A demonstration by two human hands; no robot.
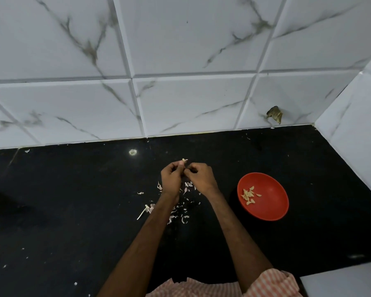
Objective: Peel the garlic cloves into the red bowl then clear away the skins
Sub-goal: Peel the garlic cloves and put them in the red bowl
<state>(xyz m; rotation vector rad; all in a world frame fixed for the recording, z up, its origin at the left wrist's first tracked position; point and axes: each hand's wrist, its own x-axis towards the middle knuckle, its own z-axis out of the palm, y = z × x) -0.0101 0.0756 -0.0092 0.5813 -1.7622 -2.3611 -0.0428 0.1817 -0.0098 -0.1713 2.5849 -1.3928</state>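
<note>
Black counter (73, 211) strewn with skins (180, 213).
Left hand (171, 181) pinches a garlic clove (184, 160); right hand (199, 179) curls beside, hold unclear; red bowl (272, 217) at three o'clock.

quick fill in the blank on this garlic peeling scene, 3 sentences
1. Peeled cloves lie in the ____ bowl.
2. Loose skins litter the ____ countertop.
3. The left hand and right hand pinch one clove to the ____ of the bowl.
Missing: red; black; left.
</note>
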